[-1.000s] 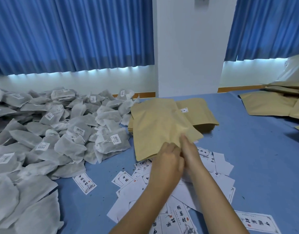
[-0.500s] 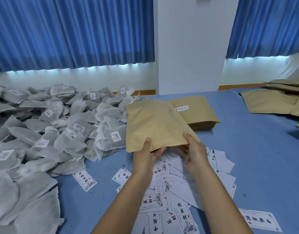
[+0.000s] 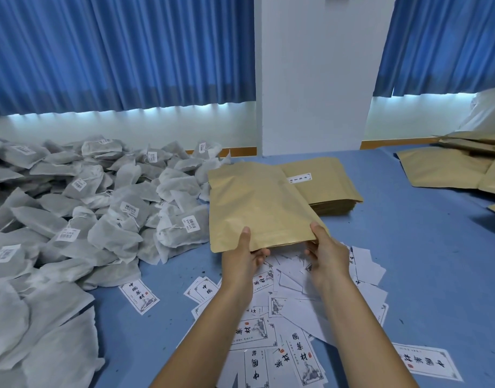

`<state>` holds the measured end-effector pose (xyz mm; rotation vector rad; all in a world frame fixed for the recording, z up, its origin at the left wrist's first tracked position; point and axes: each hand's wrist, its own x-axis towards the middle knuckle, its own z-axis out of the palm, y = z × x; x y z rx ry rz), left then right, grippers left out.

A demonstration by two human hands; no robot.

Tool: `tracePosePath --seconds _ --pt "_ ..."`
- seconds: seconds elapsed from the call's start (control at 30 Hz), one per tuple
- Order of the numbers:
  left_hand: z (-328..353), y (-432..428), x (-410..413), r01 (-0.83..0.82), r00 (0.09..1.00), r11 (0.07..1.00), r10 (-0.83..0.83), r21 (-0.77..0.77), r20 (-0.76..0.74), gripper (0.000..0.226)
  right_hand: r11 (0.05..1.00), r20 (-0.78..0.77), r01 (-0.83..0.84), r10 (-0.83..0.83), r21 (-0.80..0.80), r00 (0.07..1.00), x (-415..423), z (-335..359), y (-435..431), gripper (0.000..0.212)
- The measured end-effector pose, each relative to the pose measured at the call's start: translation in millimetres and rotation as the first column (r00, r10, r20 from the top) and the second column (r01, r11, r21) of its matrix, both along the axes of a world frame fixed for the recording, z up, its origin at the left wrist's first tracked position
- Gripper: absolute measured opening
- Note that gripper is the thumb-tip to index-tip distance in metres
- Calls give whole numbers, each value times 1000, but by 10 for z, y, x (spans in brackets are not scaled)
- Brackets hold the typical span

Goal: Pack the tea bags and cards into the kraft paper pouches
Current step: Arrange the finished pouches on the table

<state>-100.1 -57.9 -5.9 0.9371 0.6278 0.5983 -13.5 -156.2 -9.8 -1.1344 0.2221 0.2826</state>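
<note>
A kraft paper pouch (image 3: pixel 257 203) is held flat above the blue table, its near edge towards me. My left hand (image 3: pixel 244 256) pinches that edge left of centre, thumb on top. My right hand (image 3: pixel 324 253) grips the near right corner the same way. Behind the pouch lies a stack of kraft pouches (image 3: pixel 330 189). A large heap of white tea bags (image 3: pixel 100 208) fills the left side. Printed white cards (image 3: pixel 285 331) lie scattered under my forearms.
More kraft pouches (image 3: pixel 453 169) lie at the far right of the blue table (image 3: pixel 425 275). A single card (image 3: pixel 428 362) sits at the near right, another card (image 3: pixel 140 296) by the tea bags. A white pillar and blue curtains stand behind.
My hands, first bunched together at the pouch's near edge, moved apart to its two near sides. The pouch now lies flatter and squarer in front of me.
</note>
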Motion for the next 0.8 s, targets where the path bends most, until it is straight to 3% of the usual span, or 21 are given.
tracePosePath --seconds 0.1,0.27,0.43,0.63,0.8 --pt "10 20 0 -2 1000 1000 2 24 19 4 994 25 -107 108 -38 994 -33 11 26 12" --pt "-7 38 9 6 1000 999 -7 46 26 6 998 40 -61 62 -28 997 -24 4 33 14" --pt "-3 62 19 -1 999 999 0 42 34 7 985 92 -175 175 -8 980 -62 -18 104 7" --pt "-25 43 23 8 1000 999 -9 31 29 7 992 90 -124 122 18 988 -34 -57 124 10" --pt "-35 30 25 16 1000 999 -17 35 6 10 977 150 -211 203 41 968 -106 -38 165 15"
